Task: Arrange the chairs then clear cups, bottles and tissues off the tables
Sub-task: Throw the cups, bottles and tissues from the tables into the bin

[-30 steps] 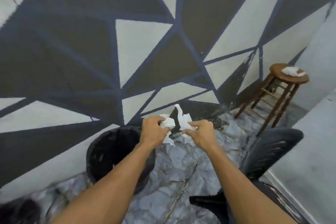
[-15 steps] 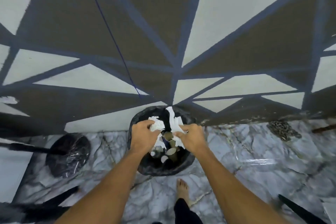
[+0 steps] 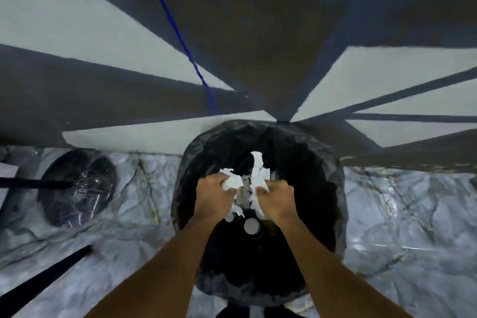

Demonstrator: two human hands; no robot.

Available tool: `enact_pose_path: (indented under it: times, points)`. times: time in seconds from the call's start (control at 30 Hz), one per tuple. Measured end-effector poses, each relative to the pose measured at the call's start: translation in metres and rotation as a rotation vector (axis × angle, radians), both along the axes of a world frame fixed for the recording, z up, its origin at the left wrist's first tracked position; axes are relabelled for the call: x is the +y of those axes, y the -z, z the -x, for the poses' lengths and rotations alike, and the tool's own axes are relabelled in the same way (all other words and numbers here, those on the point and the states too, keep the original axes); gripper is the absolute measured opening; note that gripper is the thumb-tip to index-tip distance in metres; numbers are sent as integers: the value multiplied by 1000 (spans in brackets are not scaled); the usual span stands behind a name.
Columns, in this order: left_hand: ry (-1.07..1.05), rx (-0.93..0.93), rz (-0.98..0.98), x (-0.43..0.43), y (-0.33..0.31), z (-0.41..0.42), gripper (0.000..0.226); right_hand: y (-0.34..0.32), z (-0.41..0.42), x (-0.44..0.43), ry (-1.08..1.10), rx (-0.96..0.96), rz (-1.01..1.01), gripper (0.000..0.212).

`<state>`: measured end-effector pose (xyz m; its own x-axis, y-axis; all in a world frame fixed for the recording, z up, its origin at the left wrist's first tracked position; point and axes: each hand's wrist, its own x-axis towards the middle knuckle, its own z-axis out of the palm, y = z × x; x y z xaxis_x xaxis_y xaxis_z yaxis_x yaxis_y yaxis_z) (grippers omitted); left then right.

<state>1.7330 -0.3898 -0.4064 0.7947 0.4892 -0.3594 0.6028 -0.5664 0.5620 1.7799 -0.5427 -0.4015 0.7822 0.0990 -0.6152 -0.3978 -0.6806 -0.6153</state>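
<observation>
Both my hands are held over the open mouth of a round bin lined with a black bag (image 3: 333, 188). My left hand (image 3: 213, 197) is closed on a crumpled white tissue (image 3: 232, 181). My right hand (image 3: 276, 197) is closed on another white tissue (image 3: 258, 170) that sticks up in a strip. The two hands are close together, knuckles facing me. Down inside the bin, below my hands, lie pale round cups (image 3: 251, 226) and other rubbish, partly hidden by my wrists.
The bin stands against a wall painted with grey, white and dark triangles (image 3: 258, 33). A round black base wrapped in film (image 3: 77, 188) sits on the marble floor at the left. A black bar (image 3: 44, 284) slants across the lower left.
The view has swung from the stool corner to straight above the bin and come closer. My hands, still gripping the tissues, now sit lower over the bin's opening.
</observation>
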Motion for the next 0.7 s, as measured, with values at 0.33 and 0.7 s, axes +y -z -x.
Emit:
enact_pose_path:
  times: [0.33, 0.7]
  points:
    - [80, 133, -43, 20, 188, -37, 28, 196, -17, 49, -75, 55, 63, 20]
    - [108, 291, 0, 20, 160, -23, 33, 180, -31, 19, -189, 110, 149, 33]
